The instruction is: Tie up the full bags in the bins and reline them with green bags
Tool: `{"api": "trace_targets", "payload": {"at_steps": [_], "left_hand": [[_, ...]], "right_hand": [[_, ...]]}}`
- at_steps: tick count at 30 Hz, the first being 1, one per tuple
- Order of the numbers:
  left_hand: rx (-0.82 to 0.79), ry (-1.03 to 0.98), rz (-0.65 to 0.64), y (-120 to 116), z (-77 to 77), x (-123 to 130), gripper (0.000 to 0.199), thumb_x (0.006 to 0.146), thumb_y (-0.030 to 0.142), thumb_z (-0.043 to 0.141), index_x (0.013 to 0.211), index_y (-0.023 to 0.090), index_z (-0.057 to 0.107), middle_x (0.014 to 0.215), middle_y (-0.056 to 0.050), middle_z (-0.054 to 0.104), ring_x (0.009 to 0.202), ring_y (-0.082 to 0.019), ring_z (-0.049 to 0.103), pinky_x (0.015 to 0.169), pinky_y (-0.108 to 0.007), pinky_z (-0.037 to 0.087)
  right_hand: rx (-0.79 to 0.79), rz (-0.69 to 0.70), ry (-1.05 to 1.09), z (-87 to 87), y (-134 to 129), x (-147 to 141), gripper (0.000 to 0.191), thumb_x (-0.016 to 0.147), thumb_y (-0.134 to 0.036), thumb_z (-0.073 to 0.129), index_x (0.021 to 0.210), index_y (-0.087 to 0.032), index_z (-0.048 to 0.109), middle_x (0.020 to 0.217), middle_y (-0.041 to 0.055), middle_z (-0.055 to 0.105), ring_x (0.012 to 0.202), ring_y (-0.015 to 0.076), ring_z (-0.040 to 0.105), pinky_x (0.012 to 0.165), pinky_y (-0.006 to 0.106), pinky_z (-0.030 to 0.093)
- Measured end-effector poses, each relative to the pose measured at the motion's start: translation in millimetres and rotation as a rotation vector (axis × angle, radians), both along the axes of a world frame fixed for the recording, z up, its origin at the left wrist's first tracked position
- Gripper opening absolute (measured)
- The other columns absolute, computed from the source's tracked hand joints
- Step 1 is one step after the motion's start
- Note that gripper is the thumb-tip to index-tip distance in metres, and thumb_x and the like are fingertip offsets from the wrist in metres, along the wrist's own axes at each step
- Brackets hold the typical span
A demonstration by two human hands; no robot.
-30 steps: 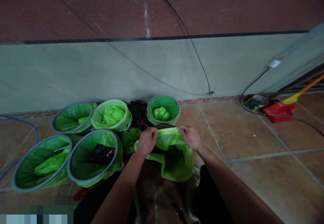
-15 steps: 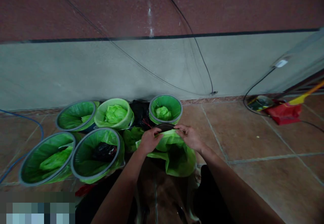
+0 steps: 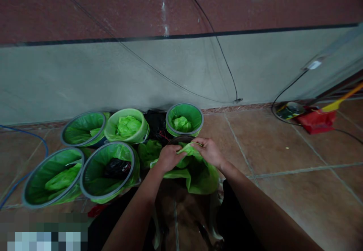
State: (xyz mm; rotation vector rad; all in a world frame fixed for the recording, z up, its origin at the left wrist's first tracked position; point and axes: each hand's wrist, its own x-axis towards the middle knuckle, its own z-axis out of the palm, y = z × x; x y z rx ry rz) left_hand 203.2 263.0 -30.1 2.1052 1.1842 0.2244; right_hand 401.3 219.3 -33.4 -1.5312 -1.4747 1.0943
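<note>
In front of me, a green plastic bag [image 3: 202, 181] hangs loosely at a bin with a dark rim [image 3: 181, 139]. My left hand [image 3: 170, 158] pinches the upper edge of the bag between thumb and fingers. Close beside it, my right hand [image 3: 208, 150] grips the same edge. Part of the bin is hidden behind the bag and my hands. Just beyond stands a grey-rimmed bin [image 3: 185, 133] lined with green plastic. More crumpled green plastic [image 3: 149, 150] lies left of my left hand.
Several green-lined bins stand to the left, among them a front bin [image 3: 132, 167] with a black bag inside. Another black bag [image 3: 155, 124] sits by the wall. A blue hose [image 3: 42, 139] runs at far left. A red dustpan [image 3: 316, 122] lies at right near a black cable [image 3: 276, 101].
My hands have drawn the bag's edge slightly back from the bin's dark rim, which now shows more. The view has shifted a little.
</note>
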Motion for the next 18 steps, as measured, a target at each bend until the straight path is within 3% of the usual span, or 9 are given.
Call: {"api": "trace_targets", "payload": {"at_steps": [5, 8, 13, 18], "left_hand": [[-0.002, 0.005, 0.004, 2.8, -6.2, -3.9, 0.018, 0.079, 0.036, 0.066, 0.077, 0.019, 0.071, 0.071, -0.001, 0.067, 0.068, -0.015, 0.057, 0.065, -0.025, 0.040], [-0.084, -0.069, 0.019, 5.2, -10.5, -7.1, 0.024, 0.076, 0.037, 0.068, 0.092, 0.021, 0.073, 0.087, -0.001, 0.073, 0.077, -0.017, 0.062, 0.070, -0.025, 0.043], [-0.138, -0.065, 0.126, 13.1, -20.8, -15.7, 0.027, 0.084, 0.035, 0.055, 0.077, 0.019, 0.075, 0.068, 0.000, 0.068, 0.070, -0.015, 0.059, 0.067, -0.024, 0.043], [-0.195, -0.126, 0.318, 34.1, -40.8, -16.4, 0.024, 0.079, 0.035, 0.059, 0.074, 0.017, 0.075, 0.065, 0.001, 0.067, 0.068, -0.014, 0.059, 0.064, -0.023, 0.042]], "right_hand": [[-0.004, -0.077, -0.108, -8.4, 4.9, 10.3, 0.025, 0.086, -0.036, 0.055, 0.096, -0.017, 0.070, 0.088, 0.0037, 0.072, 0.079, 0.0163, 0.064, 0.074, 0.026, 0.047], [-0.062, -0.099, -0.219, -14.7, 3.3, 19.2, 0.025, 0.083, -0.028, 0.056, 0.102, -0.018, 0.069, 0.100, 0.0065, 0.073, 0.088, 0.0176, 0.067, 0.082, 0.028, 0.048], [-0.157, -0.261, -0.302, -28.7, -14.3, 32.0, 0.022, 0.083, -0.031, 0.054, 0.087, -0.019, 0.071, 0.086, 0.0044, 0.074, 0.078, 0.0180, 0.067, 0.073, 0.027, 0.049], [-0.210, -0.373, -0.111, -47.6, -16.5, 46.3, 0.032, 0.079, -0.045, 0.055, 0.077, -0.017, 0.072, 0.069, 0.0033, 0.070, 0.062, 0.0170, 0.062, 0.057, 0.026, 0.046]]}}
